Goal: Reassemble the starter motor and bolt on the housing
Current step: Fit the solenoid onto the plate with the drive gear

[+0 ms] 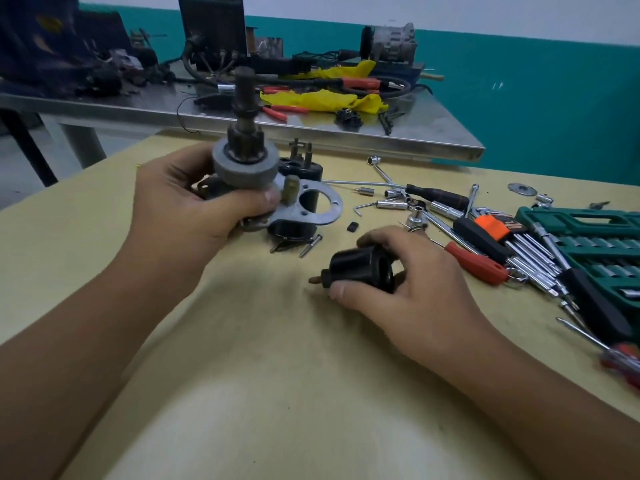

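Right now my left hand [194,202] grips the starter drive assembly [244,161], fingers curled round the grey drum, thumb pressed on its lower edge, with the geared shaft pointing up and tilted a little away from me. Just beside it, a grey mounting plate [317,209] with a large round hole hangs off the same assembly, above the yellow table [277,375]. My right hand [408,289] rests on the table, thumb and fingers clamped round a black cylindrical housing [360,268] lying on its side, its small stud toward my left. Loose sockets, hex keys [526,244] and a red-handled screwdriver [474,263] lie to the right, beside a green socket case [595,237].
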The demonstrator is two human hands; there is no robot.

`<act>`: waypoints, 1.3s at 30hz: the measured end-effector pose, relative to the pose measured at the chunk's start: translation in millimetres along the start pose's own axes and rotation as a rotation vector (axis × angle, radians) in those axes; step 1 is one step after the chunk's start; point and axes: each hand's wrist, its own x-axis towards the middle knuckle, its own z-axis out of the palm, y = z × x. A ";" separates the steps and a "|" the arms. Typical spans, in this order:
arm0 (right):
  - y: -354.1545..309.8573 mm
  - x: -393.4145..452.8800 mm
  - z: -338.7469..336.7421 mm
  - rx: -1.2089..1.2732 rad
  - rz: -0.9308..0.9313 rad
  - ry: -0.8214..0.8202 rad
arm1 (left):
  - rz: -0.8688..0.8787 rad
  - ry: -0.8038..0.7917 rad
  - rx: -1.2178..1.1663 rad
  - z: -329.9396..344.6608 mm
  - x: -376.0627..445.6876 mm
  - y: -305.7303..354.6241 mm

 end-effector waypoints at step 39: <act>-11.4 7.9 -36.5 0.946 0.468 -0.188 | 0.833 -0.193 1.279 73.6 -47.5 30.7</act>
